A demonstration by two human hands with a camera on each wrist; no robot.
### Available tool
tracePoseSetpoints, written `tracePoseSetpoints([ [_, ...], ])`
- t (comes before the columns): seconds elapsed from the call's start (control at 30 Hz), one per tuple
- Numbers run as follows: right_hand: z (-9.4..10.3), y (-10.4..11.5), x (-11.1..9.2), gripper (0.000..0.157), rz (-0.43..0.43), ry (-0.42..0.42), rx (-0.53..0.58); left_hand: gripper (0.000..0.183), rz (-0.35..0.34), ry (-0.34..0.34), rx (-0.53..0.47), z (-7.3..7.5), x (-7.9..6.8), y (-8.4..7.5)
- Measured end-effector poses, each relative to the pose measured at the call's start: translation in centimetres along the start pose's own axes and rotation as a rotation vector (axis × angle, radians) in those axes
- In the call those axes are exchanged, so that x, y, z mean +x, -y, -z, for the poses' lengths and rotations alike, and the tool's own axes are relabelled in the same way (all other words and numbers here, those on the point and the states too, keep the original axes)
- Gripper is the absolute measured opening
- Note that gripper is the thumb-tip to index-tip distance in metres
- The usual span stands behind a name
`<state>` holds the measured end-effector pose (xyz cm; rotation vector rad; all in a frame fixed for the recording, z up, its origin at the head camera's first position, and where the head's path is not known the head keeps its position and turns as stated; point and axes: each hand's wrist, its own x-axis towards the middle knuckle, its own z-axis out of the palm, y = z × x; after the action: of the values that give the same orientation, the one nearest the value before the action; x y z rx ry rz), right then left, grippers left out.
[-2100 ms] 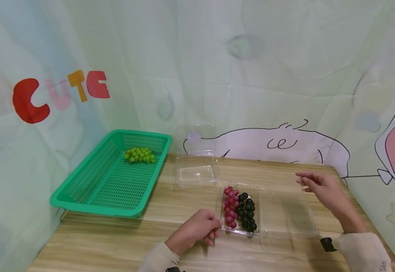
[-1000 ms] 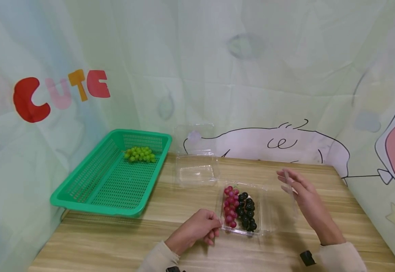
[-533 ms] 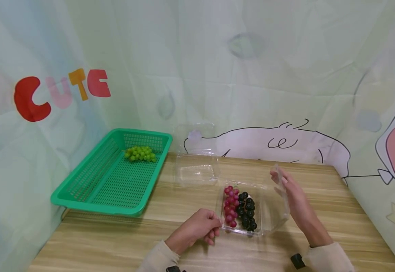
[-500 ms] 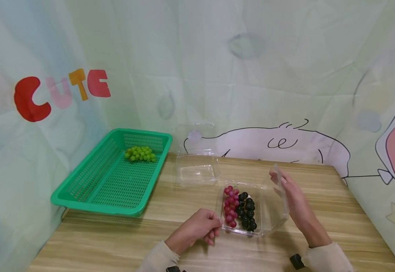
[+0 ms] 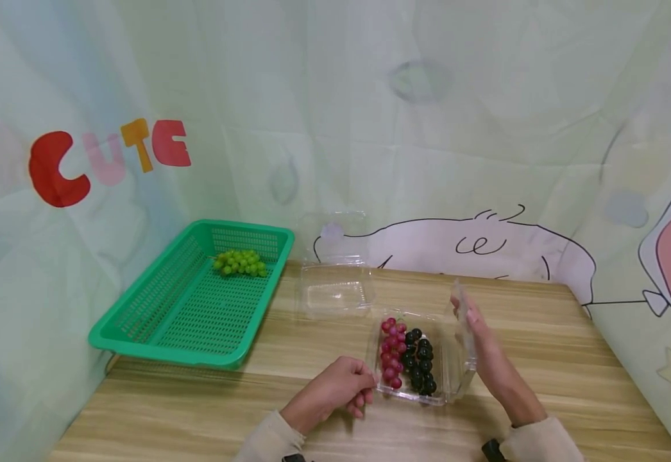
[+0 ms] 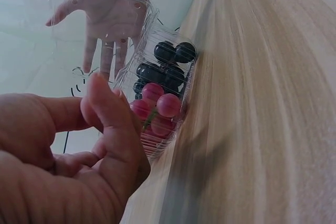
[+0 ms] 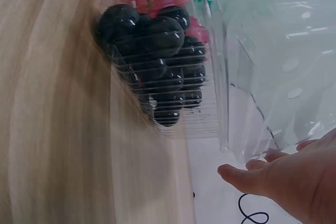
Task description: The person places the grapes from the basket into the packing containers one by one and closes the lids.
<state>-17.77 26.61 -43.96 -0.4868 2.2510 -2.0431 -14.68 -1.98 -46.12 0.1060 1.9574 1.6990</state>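
A clear plastic clamshell box (image 5: 407, 397) stands on the table, holding a bunch of red grapes (image 5: 392, 351) on its left and black grapes (image 5: 422, 362) on its right. Thumb and forefinger of my left hand (image 5: 340, 386) pinch the box's near left corner. At the right side, the lid (image 7: 283, 66) stands nearly upright on its hinge. My right hand (image 5: 485, 346) is behind it with straight fingers spread against its outer face; through the lid the palm shows in the left wrist view.
On the left sits a green plastic basket (image 5: 254, 321) with a bunch of green grapes (image 5: 240, 262) inside. A second clear clamshell box (image 5: 335, 295), lid up, stands at the back of the wooden table (image 5: 208, 417). A printed curtain (image 5: 324, 128) hangs behind.
My right hand has swung the lid up from lying flat on the right and moved left with it. The left hand has kept its place at the corner.
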Motion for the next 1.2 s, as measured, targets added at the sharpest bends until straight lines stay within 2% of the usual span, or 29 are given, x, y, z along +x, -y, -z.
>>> tracePoseSetpoints([
  [0.33,-0.8,-0.4,0.0,0.065,-0.011,-0.035,0.002,0.021,-0.002,0.005,0.004,0.0,0.0,0.0],
  [0.5,-1.2,-0.5,0.1,0.065,0.000,-0.065,-0.031,0.021,-0.010,0.011,-0.006,0.0,0.1,0.0],
  [0.93,-1.7,-1.1,0.4,0.063,-0.041,-0.085,-0.133,0.019,-0.014,0.007,-0.021,-0.1,0.0,0.0],
  [1.2,-2.3,-1.2,0.8,0.064,-0.065,-0.129,-0.113,0.020,-0.013,0.005,-0.014,-0.1,0.0,0.0],
])
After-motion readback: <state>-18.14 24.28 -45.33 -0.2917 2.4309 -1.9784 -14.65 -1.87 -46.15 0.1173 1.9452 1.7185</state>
